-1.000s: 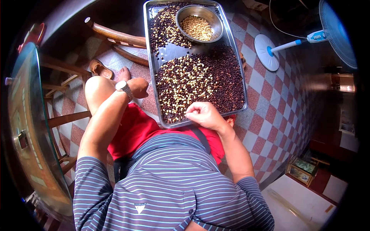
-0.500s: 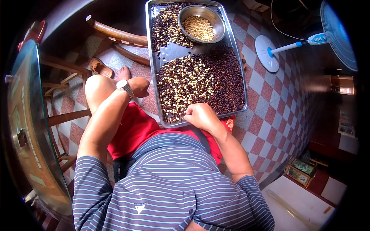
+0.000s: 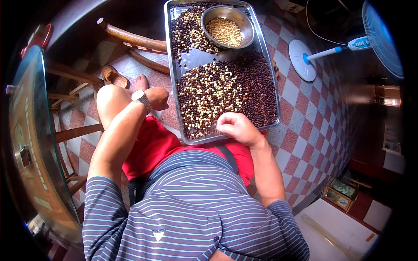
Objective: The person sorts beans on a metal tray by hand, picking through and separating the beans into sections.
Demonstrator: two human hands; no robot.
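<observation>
A long metal tray [image 3: 173, 78] reaches away from my lap, spread with dark beans [image 3: 254, 87] and pale beans [image 3: 213, 85]. The pale ones are mixed in mostly on the left side; the right side is nearly all dark. At the tray's far end stands a round steel bowl [image 3: 249, 36] holding pale beans. My right hand [image 3: 237, 127] hovers over the near edge, its thumb and fingers closed together; whatever they may hold is too small to make out. My left hand [image 3: 157, 98] rests by my knee, left of the tray, with a wristwatch [image 3: 139, 97] behind it. Its fingers are mostly hidden.
A glass-topped table [image 3: 37, 139] stands close on my left, near a curved wooden chair arm [image 3: 133, 37]. To the right a white and blue fan [image 3: 302, 61] stands on the checkered tile floor [image 3: 305, 135]. A brown slipper [image 3: 115, 77] lies near my bare foot.
My right hand has shifted a little to the right along the tray's near edge, with its fingers still closed. The left hand, bowl and tray have stayed put.
</observation>
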